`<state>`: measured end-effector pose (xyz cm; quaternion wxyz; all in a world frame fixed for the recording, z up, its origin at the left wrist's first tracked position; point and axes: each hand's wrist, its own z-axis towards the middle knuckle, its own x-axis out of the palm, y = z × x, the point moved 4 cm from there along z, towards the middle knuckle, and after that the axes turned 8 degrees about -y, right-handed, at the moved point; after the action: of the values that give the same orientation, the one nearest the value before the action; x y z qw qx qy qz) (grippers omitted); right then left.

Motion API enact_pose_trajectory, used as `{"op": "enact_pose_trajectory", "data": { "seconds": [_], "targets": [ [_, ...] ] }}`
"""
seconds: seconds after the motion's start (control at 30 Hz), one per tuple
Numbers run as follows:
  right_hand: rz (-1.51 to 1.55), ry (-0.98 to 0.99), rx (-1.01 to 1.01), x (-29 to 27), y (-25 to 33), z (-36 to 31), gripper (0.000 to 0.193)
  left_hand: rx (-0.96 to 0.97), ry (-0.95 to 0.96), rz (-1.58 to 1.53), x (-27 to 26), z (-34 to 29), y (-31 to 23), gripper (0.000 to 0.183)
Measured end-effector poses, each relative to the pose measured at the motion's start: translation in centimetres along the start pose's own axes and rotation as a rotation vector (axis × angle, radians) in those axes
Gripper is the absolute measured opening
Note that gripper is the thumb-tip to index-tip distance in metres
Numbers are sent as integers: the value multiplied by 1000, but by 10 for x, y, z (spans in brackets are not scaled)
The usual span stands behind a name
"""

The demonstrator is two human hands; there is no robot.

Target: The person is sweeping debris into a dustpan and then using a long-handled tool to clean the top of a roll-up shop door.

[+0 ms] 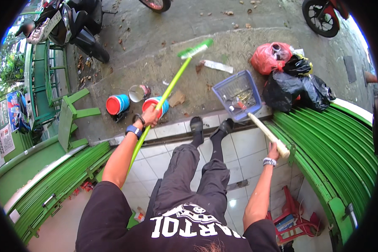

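My left hand (150,116) is wrapped round the lime-green pole of a broom (172,84). The broom's green head, with pale bristles, is on the concrete ahead and looks slightly blurred. In my right hand (273,152) is the pale handle of a blue dustpan (238,95), gripped near its end. Bits of litter and a reddish scrap lie in the pan, which rests on the ground just past the tiled edge. Between broom head and pan lies a flat whitish strip (218,66). A brown cardboard piece (177,98) lies nearer, right of the broom pole.
Red-and-blue buckets (117,104) and a clear tub (139,93) stand left of centre. Tied rubbish bags (284,84) are heaped at right. Green folding shutters (323,138) flank the doorway. A green bench (73,115) and a parked motorbike (77,31) stand at left, a red chair (296,214) lower right.
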<state>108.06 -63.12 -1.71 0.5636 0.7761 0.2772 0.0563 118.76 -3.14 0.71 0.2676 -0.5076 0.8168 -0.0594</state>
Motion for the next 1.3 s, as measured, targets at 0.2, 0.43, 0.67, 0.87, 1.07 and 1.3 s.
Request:
{"op": "enact_pose_trajectory", "data": {
  "seconds": [0.2,0.43,0.67,0.87,1.07,1.3],
  "targets": [
    [-347,113,-179,75,-24,27,47,-100,-228,193,-39,32,24,32],
    [-266,227,-423,70,-57,185,53,595,-500,525,35,62,18,18],
    [-450,215,-583,97,-60,183,44,-36,-331,553,16,11,-2,39],
    [-641,289,-365,180,-63,124,47,476,-401,716,-28,42,52,40],
    [-471,79,-599,181,-12,106,40,-135,-174,333,42,19,-33,30],
    [-705,-7,-457,184,-13,134,40,-120,139,115,131,-20,-85,33]
  ]
}}
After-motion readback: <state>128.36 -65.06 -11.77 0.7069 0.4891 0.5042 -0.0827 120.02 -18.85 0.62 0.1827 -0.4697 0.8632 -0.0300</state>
